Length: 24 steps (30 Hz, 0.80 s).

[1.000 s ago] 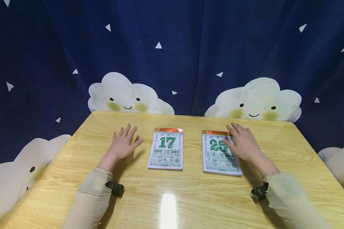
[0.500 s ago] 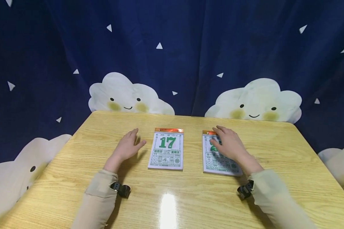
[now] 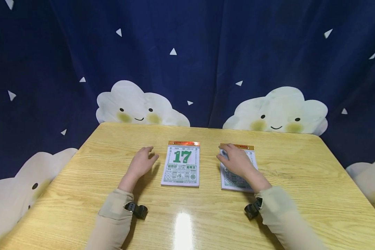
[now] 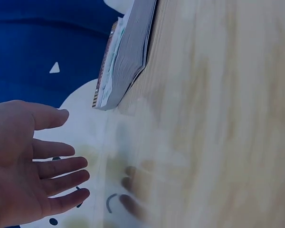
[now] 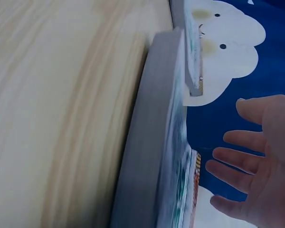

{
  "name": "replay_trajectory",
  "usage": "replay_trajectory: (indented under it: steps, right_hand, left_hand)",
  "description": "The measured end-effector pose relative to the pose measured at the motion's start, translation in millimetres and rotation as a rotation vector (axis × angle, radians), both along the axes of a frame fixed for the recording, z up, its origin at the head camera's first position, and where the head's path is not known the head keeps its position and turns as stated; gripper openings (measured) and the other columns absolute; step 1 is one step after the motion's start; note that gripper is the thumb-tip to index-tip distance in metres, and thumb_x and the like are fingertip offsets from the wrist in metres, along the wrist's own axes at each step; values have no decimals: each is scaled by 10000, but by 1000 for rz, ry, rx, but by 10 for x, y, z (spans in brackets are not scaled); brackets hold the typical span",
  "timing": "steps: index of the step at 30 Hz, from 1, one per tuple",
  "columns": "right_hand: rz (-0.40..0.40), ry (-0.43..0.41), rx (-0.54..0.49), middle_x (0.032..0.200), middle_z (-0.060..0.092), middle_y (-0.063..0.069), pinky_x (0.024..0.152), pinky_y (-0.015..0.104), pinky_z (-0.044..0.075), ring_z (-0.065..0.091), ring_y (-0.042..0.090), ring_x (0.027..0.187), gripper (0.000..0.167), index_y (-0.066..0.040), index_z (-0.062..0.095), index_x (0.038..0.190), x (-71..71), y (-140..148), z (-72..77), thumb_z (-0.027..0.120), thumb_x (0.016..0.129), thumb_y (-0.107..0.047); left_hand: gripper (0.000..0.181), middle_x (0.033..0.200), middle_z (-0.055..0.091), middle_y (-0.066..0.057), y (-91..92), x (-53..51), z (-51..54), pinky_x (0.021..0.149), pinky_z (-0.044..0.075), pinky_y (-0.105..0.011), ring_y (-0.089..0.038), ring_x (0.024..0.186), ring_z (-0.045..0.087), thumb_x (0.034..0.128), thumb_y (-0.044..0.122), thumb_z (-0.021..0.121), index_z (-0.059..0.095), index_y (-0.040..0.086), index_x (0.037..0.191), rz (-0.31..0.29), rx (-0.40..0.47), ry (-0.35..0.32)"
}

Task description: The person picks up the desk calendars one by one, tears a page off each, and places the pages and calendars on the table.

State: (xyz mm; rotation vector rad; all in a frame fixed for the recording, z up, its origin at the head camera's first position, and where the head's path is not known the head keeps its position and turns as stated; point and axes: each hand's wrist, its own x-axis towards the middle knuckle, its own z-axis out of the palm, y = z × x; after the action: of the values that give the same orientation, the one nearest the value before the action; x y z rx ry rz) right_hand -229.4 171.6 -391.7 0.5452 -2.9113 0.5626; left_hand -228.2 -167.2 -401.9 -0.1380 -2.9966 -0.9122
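Two thick tear-off calendars lie on the wooden table. The left calendar (image 3: 180,170) shows a green 17 under a red and gold top strip; its page edges (image 4: 130,52) appear in the left wrist view. My left hand (image 3: 141,163) hovers just left of it, fingers relaxed, touching nothing. Over the right calendar (image 3: 234,182) reaches my right hand (image 3: 236,161), which hides its number. In the right wrist view that hand (image 5: 256,166) has its fingers spread and apart from the calendar's pages (image 5: 149,137).
The wooden table (image 3: 181,205) carries both calendars, with a gap of bare wood between them. Behind it hangs a dark blue curtain (image 3: 193,62) with white clouds and triangles. A black wrist camera (image 3: 137,210) is strapped on the left wrist, another (image 3: 253,208) on the right.
My right hand has moved left across the right calendar, covering its 25. My left hand has shifted slightly right, its spread fingers drawing together. The calendars have not moved.
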Motion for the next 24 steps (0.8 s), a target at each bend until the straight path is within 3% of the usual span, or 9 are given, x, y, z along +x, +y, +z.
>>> replay_trajectory:
  steps: [4,9,13,16,18,24]
  right_hand:
    - [-3,-59,-58,1271,509,184,878,490,452,532,346,1091,446,-37,527,1252,0,-83,-16,502,911,-324]
    - [14,-120,-101,1132,600,136,729,402,515,612,254,925,413,-29,549,1221,7,-186,-54,539,897,-285]
    - [12,-159,-84,1021,632,84,673,349,508,612,203,842,386,-44,576,1194,7,-270,-85,556,888,-280]
    - [10,-186,-66,976,633,58,645,322,496,599,172,804,368,-57,595,1178,6,-327,-98,561,886,-279]
    - [10,-196,-56,950,635,46,631,309,485,589,156,782,359,-64,607,1166,7,-368,-100,568,882,-279]
    - [7,-226,-19,926,626,46,588,284,442,532,140,727,365,-73,625,1152,17,-493,-108,575,873,-302]
  left_hand:
    - [503,1223,516,-245,43,-8,-3,955,404,-486,-381,1122,497,912,263,496,438,-54,1299,25,32,3]
    - [458,1136,585,-226,107,-13,-22,891,455,-456,-345,1042,554,904,243,504,484,-55,1252,36,89,-49]
    - [411,1047,624,-210,154,-13,-34,750,505,-382,-269,818,626,896,227,510,534,-53,1196,32,130,-85]
    - [372,952,639,-172,190,-16,-33,594,484,-289,-201,627,611,889,211,526,566,-45,1156,30,163,-113]
    - [352,895,641,-146,208,-21,-34,533,451,-245,-180,583,595,884,197,538,581,-45,1136,20,167,-124]
    - [310,751,623,-100,265,-18,-43,508,406,-220,-140,555,531,852,159,574,619,-57,1069,-18,153,-130]
